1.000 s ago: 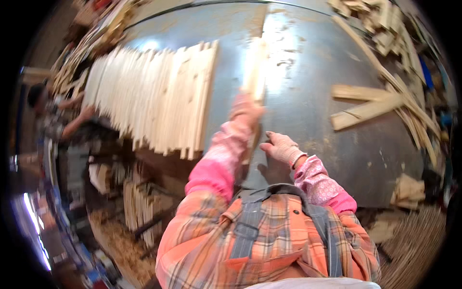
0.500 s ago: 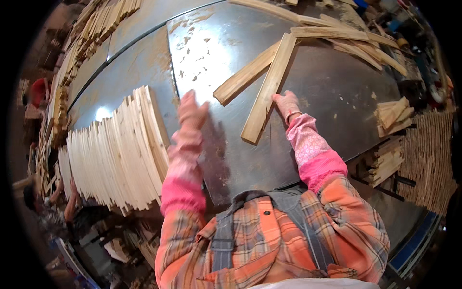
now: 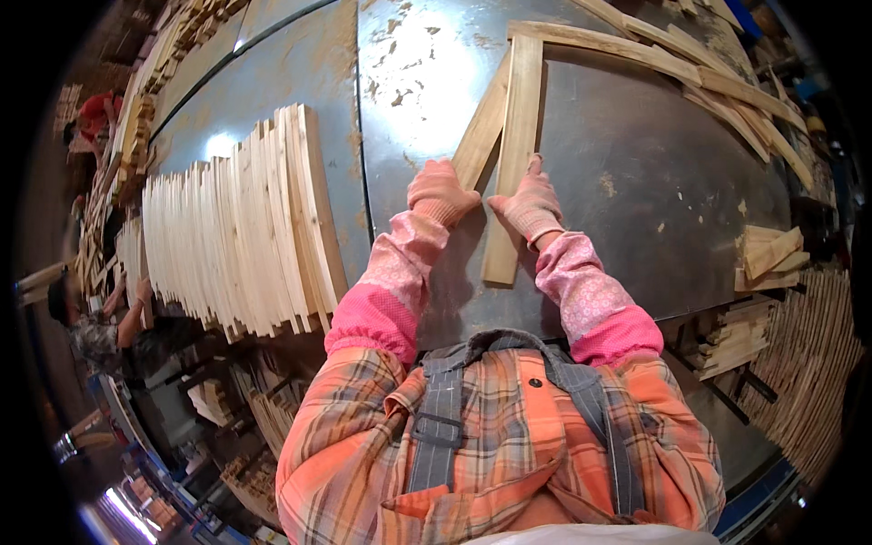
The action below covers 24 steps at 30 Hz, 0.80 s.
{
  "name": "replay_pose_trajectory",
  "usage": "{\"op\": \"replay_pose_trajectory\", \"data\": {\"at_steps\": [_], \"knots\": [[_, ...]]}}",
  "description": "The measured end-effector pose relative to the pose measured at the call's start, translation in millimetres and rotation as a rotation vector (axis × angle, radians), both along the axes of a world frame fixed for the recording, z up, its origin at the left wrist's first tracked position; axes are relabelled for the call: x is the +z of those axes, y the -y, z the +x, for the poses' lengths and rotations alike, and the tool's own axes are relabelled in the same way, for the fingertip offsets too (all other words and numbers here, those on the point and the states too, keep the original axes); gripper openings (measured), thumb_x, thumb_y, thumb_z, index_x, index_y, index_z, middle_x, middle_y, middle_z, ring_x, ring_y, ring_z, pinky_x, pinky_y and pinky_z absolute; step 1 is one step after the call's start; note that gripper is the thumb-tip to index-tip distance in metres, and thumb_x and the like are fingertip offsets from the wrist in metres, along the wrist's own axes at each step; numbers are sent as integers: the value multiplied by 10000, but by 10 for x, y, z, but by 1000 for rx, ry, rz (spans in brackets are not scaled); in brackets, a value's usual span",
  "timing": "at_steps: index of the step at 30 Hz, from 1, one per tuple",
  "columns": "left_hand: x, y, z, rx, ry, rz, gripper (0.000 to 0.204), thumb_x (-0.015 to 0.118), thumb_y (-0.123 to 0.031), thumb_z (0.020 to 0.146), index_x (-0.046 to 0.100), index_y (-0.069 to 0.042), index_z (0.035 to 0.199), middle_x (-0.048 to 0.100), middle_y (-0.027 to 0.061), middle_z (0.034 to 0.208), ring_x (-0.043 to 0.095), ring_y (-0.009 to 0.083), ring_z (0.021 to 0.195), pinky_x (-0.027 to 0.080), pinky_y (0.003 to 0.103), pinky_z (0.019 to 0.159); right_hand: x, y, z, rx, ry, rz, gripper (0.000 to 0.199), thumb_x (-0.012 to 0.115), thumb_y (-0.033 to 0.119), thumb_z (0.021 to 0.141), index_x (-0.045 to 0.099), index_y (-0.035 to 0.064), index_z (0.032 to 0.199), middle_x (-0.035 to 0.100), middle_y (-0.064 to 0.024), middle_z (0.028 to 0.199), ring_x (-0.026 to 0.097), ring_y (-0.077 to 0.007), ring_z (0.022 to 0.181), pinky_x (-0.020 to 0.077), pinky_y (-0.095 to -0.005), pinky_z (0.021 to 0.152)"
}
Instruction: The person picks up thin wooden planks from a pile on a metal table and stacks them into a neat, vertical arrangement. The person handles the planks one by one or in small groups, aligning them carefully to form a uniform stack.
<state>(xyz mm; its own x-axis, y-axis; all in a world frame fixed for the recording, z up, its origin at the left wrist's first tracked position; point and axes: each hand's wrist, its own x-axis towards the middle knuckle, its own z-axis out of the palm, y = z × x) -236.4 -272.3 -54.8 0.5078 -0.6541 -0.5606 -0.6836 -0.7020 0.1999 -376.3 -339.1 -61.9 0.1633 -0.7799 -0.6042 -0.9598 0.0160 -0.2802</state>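
My left hand (image 3: 442, 193), in a pink glove, is closed around the near end of a slanting wooden board (image 3: 481, 127). Across a second, longer wooden board (image 3: 521, 100) lies my right hand (image 3: 529, 204), also gloved. Its thumb reaches the board's left edge and its fingers are by the right edge. The near end of this board sticks out below my right hand, and its far end meets that of a crosswise board (image 3: 599, 45). Both gripped boards lie close together on a dark metal tabletop (image 3: 627, 218).
A row of upright-packed pale wood strips (image 3: 236, 227) covers the table's left side. More loose boards (image 3: 727, 100) lie at the far right. Short wood pieces (image 3: 770, 254) are stacked at the right edge. Another person (image 3: 100, 318) works at the left.
My left hand has moved right onto the slanting board. My right hand has shifted from the long board's right edge to across it. The view has shifted, and the two boards are closer together.
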Motion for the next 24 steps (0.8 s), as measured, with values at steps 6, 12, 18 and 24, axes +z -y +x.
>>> {"op": "replay_pose_trajectory", "data": {"at_steps": [6, 12, 18, 24], "knots": [[75, -805, 342, 159, 9, -260, 713, 797, -436, 735, 645, -9, 1286, 691, 207, 1125, 709, 367, 1017, 574, 422, 886, -68, -120, -36, -8, 415, 81, 851, 750, 149, 743, 402, 40, 1512, 624, -173, 1259, 641, -318, 1144, 531, -413, 1016], [229, -1695, 579, 862, -1028, -516, 407, 697, -105, 888, 663, 47, 1264, 717, 88, 1073, 682, 156, 927, 557, 300, 828, -117, -336, -363, -484, 1346, 1135, 518, 682, 155, 857, 554, -60, 1310, 650, -120, 1038, 672, -224, 895, 601, -388, 806], [125, -2315, 425, 981, -969, -684, 453, 675, -29, 854, 649, 54, 1300, 716, 85, 1114, 675, 155, 943, 558, 295, 855, -106, -359, -176, -504, 1272, 1189, 444, 679, 306, 967, 604, -48, 1223, 675, -125, 947, 677, -206, 820, 610, -339, 731], [74, -2609, 355, 1097, -940, -823, 496, 696, -36, 859, 637, 32, 1347, 715, 98, 1188, 670, 145, 995, 553, 286, 890, -72, -143, 323, -477, 1134, 773, 404, 661, 323, 976, 627, -26, 1178, 672, -107, 888, 665, -201, 736, 589, -331, 680]]}}
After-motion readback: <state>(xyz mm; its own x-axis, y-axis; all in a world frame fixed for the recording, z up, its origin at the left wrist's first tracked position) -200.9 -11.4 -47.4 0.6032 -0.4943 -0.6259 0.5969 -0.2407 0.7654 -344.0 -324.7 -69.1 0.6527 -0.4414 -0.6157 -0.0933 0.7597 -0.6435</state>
